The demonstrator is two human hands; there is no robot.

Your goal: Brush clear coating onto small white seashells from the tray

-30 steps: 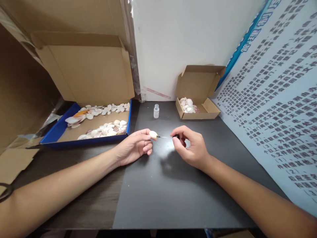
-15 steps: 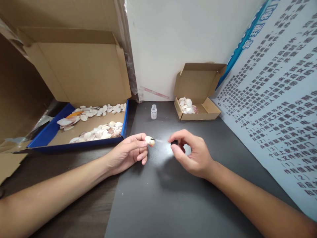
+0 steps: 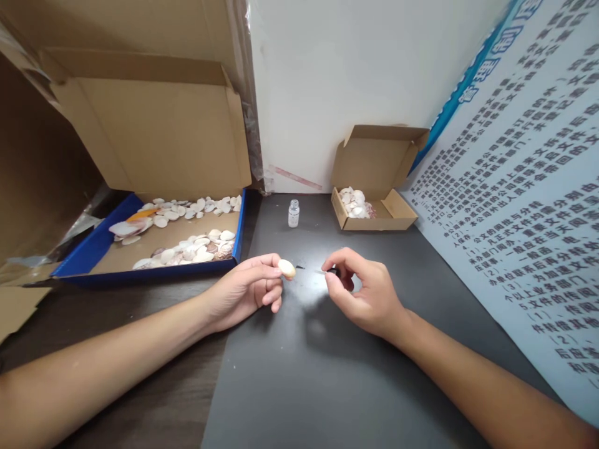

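Between the thumb and forefinger of my left hand (image 3: 255, 284) is a small cream shell (image 3: 286, 269), held over the dark mat. My right hand (image 3: 367, 290) pinches a small black cap (image 3: 333, 272), from which a thin pale applicator points left toward the shell. The applicator and the shell are apart. A small clear glass bottle with a printed label (image 3: 293, 214) stands upright and uncapped behind my hands.
At the left, an open blue-edged cardboard box (image 3: 242, 231) holds many shells (image 3: 196, 247). A smaller open box (image 3: 379, 222) with shells stands at the back right. A printed poster (image 3: 528, 187) leans along the right side.
The applicator in my right hand has moved off the shell, leaving a gap between them. The shell has turned slightly in my left hand. The whole view has shifted a little.
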